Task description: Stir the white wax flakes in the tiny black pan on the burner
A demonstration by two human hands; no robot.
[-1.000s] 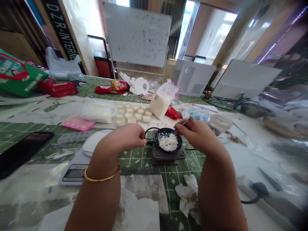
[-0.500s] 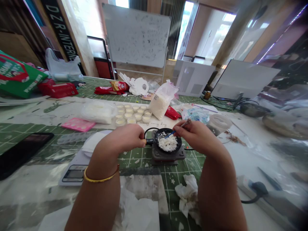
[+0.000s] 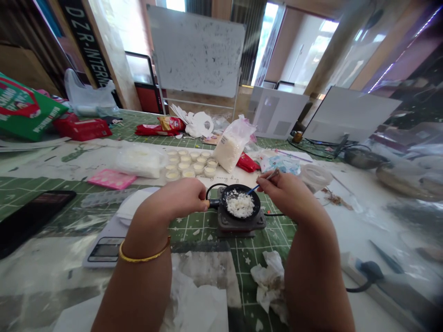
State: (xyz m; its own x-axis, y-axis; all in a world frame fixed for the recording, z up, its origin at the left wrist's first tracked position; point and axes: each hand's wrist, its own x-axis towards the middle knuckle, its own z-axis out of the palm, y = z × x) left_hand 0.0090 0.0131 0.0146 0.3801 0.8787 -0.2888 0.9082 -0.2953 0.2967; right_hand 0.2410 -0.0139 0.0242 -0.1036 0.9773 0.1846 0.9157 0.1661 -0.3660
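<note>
My left hand (image 3: 188, 196) is closed around the handle of a small black frying pan (image 3: 256, 213), which sits on a small dark electric hot plate (image 3: 242, 226). White crumbly chunks (image 3: 238, 205) fill much of the pan. Pinched in the fingers of my right hand (image 3: 280, 186) is a thin blue stirring stick (image 3: 253, 189); its tip reaches into the pan by the upper right of the chunks. What kind of tool it is exactly, I cannot make out.
Behind the pan stand several small filled cups (image 3: 185, 165) and a bag of white pellets (image 3: 229, 150). A kitchen scale (image 3: 104, 249) is at the left, beyond it a phone (image 3: 34, 216). Crumpled tissue (image 3: 270, 281) lies in front; a power strip (image 3: 360, 272) is at the right.
My right hand has shifted slightly right, drawing the stick's tip from the chunks' upper left toward the pan's right side. My left hand keeps its hold on the handle.
</note>
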